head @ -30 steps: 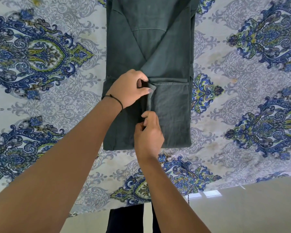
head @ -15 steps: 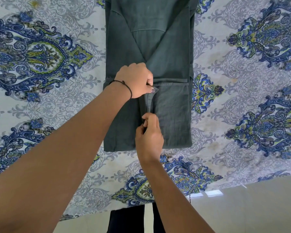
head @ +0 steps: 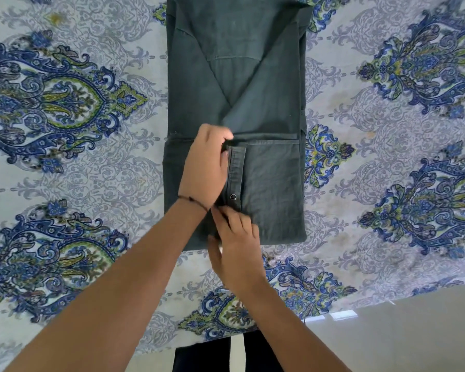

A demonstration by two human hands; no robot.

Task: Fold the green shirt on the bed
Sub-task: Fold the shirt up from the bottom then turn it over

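The dark green shirt [head: 266, 103] lies flat on the bed as a long narrow rectangle, its sides folded in and its lower part doubled up toward the middle. A button placket with one snap [head: 233, 197] runs down that lower flap. My left hand [head: 206, 167] rests on the flap's upper left, fingers curled over the placket's top corner. Near the shirt's bottom edge my right hand [head: 236, 245] pinches the lower end of the placket.
The bedsheet [head: 78, 157] is pale with blue and green paisley patterns and spreads wide on both sides of the shirt. The bed's near edge runs along the lower right, with pale floor [head: 414, 331] beyond. My dark trouser legs [head: 207, 355] show at the bottom.
My left hand has slid along the placket's top, and the placket now lies flatter with its snap showing. My right hand has kept its grip on the placket's lower end.
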